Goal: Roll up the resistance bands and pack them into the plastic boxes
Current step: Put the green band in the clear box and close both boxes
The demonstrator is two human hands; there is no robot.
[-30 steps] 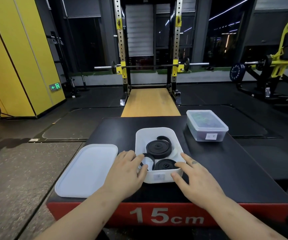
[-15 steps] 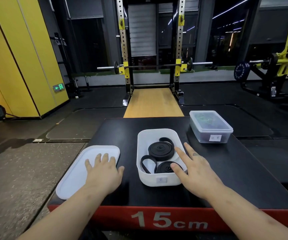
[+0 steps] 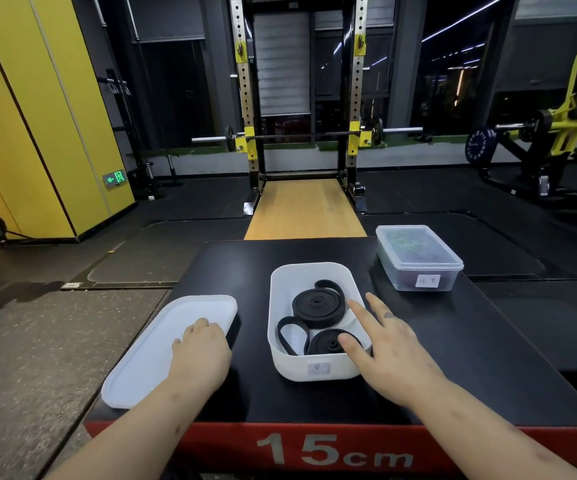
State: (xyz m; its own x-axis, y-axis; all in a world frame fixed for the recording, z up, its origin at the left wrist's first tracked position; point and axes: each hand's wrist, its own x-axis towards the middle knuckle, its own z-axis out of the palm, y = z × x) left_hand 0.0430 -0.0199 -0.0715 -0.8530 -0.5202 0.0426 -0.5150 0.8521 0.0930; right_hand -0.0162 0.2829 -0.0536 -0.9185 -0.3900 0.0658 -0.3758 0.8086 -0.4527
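Observation:
An open white plastic box [image 3: 282, 362] stands on the black platform top [image 3: 453, 368]. Inside lie two rolled black resistance bands, a larger one [image 3: 318, 306] at the back and a smaller one [image 3: 327, 344] at the front, plus a loose loop [image 3: 290, 336]. My right hand [image 3: 387, 351] rests on the box's right rim, fingers spread, thumb touching the smaller roll. The white lid [image 3: 162, 344] lies left of the box, its right edge lifted. My left hand [image 3: 204, 351] curls over that right edge and grips it.
A second plastic box [image 3: 418, 259], closed with its lid and labelled, stands at the platform's back right. The platform's red front face reads 15cm. Beyond are a squat rack with a barbell, a wooden strip, black mats and a yellow wall at left.
My left hand left the box's rim, moved left onto the lid and has closed on its right edge, which is lifted. My right hand has stayed at the box's right side.

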